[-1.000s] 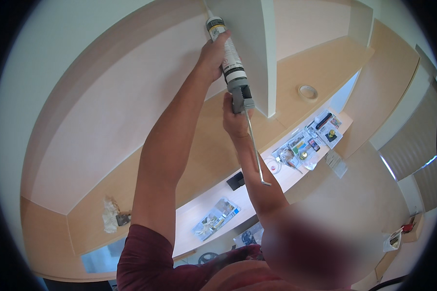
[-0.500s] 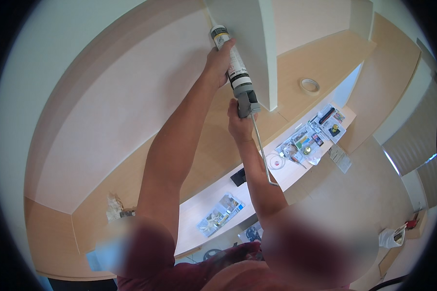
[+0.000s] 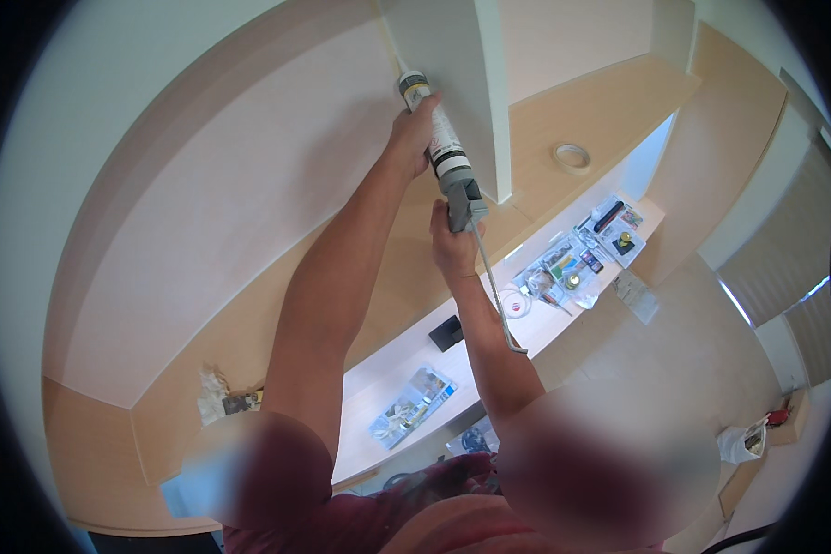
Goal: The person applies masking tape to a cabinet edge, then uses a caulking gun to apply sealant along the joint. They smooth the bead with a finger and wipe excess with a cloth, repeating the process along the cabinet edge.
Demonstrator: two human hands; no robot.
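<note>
One grey caulking gun [image 3: 460,196], our 12 o'clock.
Our left hand [image 3: 414,137] grips its white cylindrical cartridge [image 3: 447,143]; right hand [image 3: 454,251] clasps the gun.

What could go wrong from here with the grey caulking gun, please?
If the left hand slips on the white cylindrical cartridge, its slim pale nozzle might stray across the pale yellow strip nearby. The long, bent metal rod overlaps the right forearm in view, so it could snag.

wooden shelf [image 3: 609,109]: tape roll [image 3: 575,169] | pale desk [image 3: 379,390]: black box [image 3: 447,333]
</note>
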